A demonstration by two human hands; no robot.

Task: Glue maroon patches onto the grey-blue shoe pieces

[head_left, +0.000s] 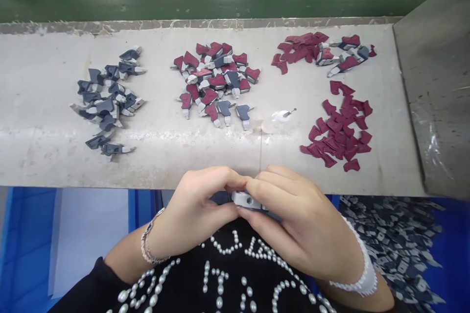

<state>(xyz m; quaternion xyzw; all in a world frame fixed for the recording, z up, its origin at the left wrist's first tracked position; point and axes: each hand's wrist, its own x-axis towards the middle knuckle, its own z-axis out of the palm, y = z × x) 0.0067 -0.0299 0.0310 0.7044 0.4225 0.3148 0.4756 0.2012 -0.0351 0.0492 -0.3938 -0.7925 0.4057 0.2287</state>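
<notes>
My left hand (205, 200) and my right hand (290, 210) meet at the near edge of the table. Between their fingertips is a small grey-and-white plastic part (245, 200) with a round hole in its pale face. Both hands pinch it, and the fingers cover most of it. Beyond them lies a pile of similar parts with maroon faces (216, 80); a few there show blue-grey faces. At the right are loose maroon flat pieces (340, 132), and at the left a group of blue-grey and white parts (108, 102).
A second maroon heap (301, 48) lies at the back right, beside several assembled parts (345, 53). A small metal-tipped item (289, 112) rests mid-table. A metal panel (435, 87) bounds the right side. Below are a blue bin full of grey parts (392, 244) and a blue bin (25, 244) with a white sheet.
</notes>
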